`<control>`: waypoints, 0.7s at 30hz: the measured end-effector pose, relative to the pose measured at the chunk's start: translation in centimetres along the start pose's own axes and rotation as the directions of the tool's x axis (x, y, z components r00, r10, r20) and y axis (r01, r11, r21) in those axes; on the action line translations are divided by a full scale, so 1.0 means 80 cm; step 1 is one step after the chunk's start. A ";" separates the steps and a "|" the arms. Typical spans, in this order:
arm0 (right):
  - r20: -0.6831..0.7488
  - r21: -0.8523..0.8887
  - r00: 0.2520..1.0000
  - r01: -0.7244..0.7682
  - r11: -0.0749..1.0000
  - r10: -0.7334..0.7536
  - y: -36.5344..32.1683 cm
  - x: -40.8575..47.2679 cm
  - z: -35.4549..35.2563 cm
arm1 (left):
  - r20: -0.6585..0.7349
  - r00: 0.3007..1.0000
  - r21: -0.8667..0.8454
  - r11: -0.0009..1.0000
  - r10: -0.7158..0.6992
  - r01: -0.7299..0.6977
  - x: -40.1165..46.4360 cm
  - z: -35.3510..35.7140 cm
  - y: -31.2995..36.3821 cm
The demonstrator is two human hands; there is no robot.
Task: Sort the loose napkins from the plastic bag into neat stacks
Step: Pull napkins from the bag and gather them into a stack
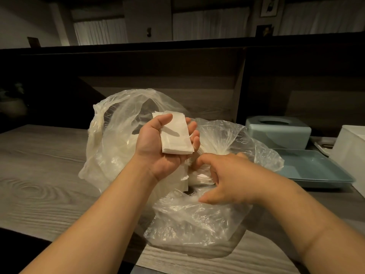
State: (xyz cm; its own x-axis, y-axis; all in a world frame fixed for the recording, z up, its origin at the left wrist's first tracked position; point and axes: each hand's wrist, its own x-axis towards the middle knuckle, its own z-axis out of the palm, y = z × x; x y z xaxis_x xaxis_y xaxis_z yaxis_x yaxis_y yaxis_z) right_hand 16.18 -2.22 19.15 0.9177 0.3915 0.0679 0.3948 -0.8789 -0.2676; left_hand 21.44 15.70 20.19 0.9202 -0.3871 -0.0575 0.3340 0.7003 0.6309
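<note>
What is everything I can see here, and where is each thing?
plastic bag: one, clear, crumpled in the middle of the table.
napkin stack: one, white, lying in the left hand's palm.
loose napkins: several, white, inside the bag.
table: one, grey wood grain.
tissue box: one, pale blue, far right.
tray: one, pale blue, right, in front of the tissue box.
left hand: palm up, holds the stack.
right hand: reaches into the bag, fingers curled.

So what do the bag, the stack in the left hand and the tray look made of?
Bag: thin clear plastic film, crinkled and glossy. Stack in left hand: white paper napkins, matte, layered edges showing. Tray: likely moulded plastic, smooth pale blue-green with soft sheen.
</note>
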 end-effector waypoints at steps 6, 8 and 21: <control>-0.082 0.055 0.996 -0.019 0.998 0.024 0.008 0.003 0.002 | -0.004 1.000 0.023 1.000 -0.002 0.003 0.002 -0.001 -0.001; -0.123 0.011 0.992 -0.012 1.000 0.013 0.008 0.003 0.003 | -0.003 1.000 0.034 0.999 -0.001 0.001 0.001 -0.001 -0.001; -0.280 0.046 0.959 -0.024 0.999 0.036 0.009 0.011 0.008 | 0.004 1.000 0.042 0.999 -0.031 0.030 0.003 -0.001 -0.002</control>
State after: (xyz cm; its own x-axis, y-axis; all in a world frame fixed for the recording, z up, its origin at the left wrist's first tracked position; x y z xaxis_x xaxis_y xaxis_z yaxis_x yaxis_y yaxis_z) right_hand 17.23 -2.30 18.38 0.9073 0.2677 0.3244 0.3700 -0.8748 -0.3128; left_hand 21.60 15.55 19.99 0.9088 -0.4107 -0.0739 0.3531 0.6623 0.6608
